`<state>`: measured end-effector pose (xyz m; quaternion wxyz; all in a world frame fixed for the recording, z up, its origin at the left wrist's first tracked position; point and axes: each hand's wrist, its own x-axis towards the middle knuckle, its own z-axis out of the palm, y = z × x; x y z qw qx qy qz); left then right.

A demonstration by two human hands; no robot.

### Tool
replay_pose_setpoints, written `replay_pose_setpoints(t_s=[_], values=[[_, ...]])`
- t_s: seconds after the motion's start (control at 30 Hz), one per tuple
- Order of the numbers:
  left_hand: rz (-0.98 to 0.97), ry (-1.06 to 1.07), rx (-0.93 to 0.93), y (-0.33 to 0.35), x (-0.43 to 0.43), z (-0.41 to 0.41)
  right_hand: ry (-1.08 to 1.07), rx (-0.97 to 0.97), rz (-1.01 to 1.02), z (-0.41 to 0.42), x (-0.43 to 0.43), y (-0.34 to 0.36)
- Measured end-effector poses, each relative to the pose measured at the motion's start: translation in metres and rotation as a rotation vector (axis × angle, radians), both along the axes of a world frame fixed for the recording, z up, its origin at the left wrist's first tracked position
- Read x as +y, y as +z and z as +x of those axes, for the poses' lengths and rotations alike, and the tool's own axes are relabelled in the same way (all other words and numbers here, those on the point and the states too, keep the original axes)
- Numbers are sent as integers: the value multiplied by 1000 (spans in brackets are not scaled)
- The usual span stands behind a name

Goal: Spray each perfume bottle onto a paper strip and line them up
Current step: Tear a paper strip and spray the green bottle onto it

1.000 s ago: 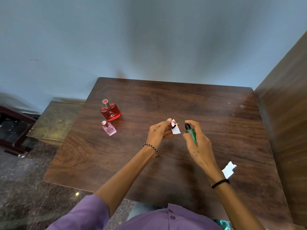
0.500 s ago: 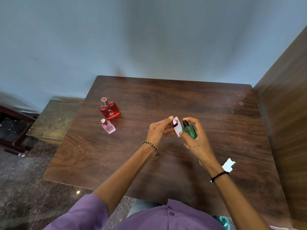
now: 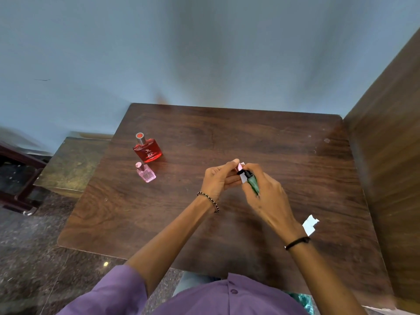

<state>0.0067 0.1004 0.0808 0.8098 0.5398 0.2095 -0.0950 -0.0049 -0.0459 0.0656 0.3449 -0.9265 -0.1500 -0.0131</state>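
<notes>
Over the middle of the wooden table (image 3: 272,142), my right hand (image 3: 266,194) grips a small green perfume bottle (image 3: 252,183) with a black nozzle, tilted toward my left hand. My left hand (image 3: 219,180) pinches a white paper strip (image 3: 242,176) right against the nozzle; the strip is mostly hidden by fingers. A red perfume bottle (image 3: 147,149) and a smaller pink perfume bottle (image 3: 146,172) stand at the table's left. Another white paper strip (image 3: 310,223) lies on the table beside my right wrist.
A wooden panel (image 3: 391,137) rises along the table's right edge. A blue-grey wall stands behind the table. A low greenish bench (image 3: 72,164) sits left of the table, and dark furniture (image 3: 16,173) is at the far left on the stone floor.
My two hands have closed together. The green bottle's nozzle has moved left up to the paper strip, which now touches it. The red and pink bottles stay in place.
</notes>
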Motion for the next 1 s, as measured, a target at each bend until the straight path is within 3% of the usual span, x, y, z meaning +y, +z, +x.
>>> replay_pose_setpoints(t_s=[0.13,0.5,0.8,1.0], values=[[-28,19,4,2,-2,0,-44,-39,-86,1,2,-4],[-37,23,-5,4,-1,2,-87,1,29,-5,-9,2],[-72,-2,3,7,-8,-1,-73,-64,-144,-3,-4,-3],[-60,-10,7,6,-8,0,-108,-59,-129,-5,-5,-3]])
